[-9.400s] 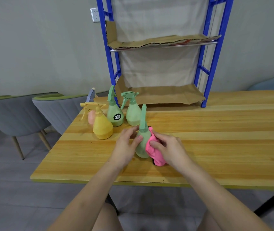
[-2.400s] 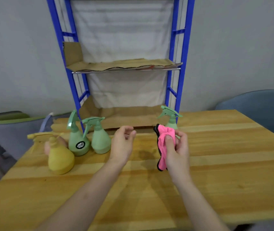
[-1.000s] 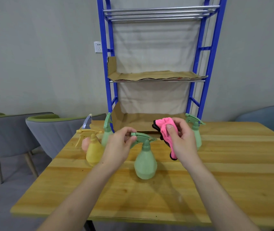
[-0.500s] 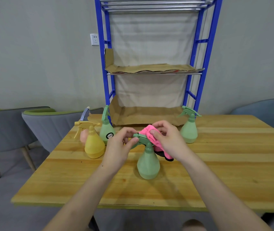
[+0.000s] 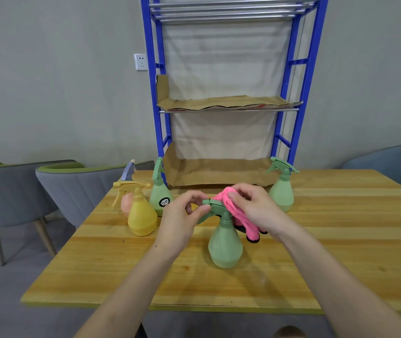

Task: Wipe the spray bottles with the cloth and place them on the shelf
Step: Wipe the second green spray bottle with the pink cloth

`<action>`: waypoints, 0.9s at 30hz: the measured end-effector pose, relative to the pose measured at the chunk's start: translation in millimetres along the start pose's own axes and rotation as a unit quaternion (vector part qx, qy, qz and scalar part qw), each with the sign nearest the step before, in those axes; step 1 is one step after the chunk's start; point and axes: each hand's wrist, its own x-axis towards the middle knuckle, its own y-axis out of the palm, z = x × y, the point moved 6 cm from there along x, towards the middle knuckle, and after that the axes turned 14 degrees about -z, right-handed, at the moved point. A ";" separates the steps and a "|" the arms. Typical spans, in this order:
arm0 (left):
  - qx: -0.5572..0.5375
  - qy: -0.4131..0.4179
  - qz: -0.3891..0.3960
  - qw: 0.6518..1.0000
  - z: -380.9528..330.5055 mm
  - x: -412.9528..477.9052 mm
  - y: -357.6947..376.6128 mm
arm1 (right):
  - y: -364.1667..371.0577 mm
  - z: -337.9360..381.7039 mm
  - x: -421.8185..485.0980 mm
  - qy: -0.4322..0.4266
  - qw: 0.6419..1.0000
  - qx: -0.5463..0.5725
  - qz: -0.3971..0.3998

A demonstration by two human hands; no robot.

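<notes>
Wooden table (image 5: 316, 252): left hand (image 5: 182, 223) pinches green bottle (image 5: 225, 245) nozzle, right hand (image 5: 255, 208) clutches pink cloth (image 5: 238, 215) against its head; yellow bottle (image 5: 142, 215) stands left, blue shelf (image 5: 226, 103) behind.

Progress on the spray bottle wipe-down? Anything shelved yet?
Done: nothing clearly shelved; one green spray bottle stands on the wooden table by the blue metal shelf, whose cardboard-lined tiers show no bottles.
In hand: left hand steadies the nozzle of the near green bottle while right hand rubs the pink cloth on its head.
Left: yellow, pink and labelled green bottles.
</notes>
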 end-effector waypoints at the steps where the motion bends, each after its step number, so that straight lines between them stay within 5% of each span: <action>1: 0.004 0.002 0.004 1.000 -0.3 0.4 -0.1 | -3.0 0.8 2.5 -0.004 1.000 -0.002 -0.016; 13: -0.002 -0.006 -0.004 1.000 -1.6 1.1 -0.1 | 7.2 14.4 10.4 0.012 0.989 -0.056 0.138; 27: 0.015 0.018 -0.001 1.000 -1.3 0.6 -0.4 | 23.6 21.7 22.5 0.054 0.968 -0.097 0.227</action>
